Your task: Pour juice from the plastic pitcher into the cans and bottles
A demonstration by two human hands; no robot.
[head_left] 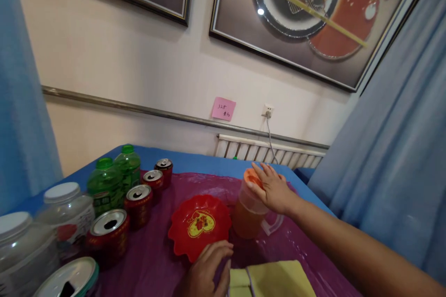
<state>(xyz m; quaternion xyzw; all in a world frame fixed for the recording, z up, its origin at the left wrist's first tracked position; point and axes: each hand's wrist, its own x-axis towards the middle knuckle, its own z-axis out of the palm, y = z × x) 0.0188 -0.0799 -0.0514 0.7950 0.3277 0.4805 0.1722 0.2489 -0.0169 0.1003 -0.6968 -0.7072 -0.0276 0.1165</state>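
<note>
My right hand (272,189) lies with fingers spread across the orange lid (251,177) of a clear plastic pitcher (248,216). Brownish liquid fills the lower part of the pitcher, and its handle (273,225) points toward the right. My left hand (211,271) is at the near edge of a red scalloped plate (177,227) with a yellow heart design. Its fingers are slightly bent, with the thumb apart and nothing visible between them. A folded yellow cloth (282,278) lies just right of my left hand.
Along the left stand several red cans (138,206), two green bottles (104,188), white-lidded jars (68,213) and a teal-rimmed can (71,280). A purple sheet (149,260) covers the blue table (195,161). Behind are a radiator (244,149) and a plugged-in cord (270,137).
</note>
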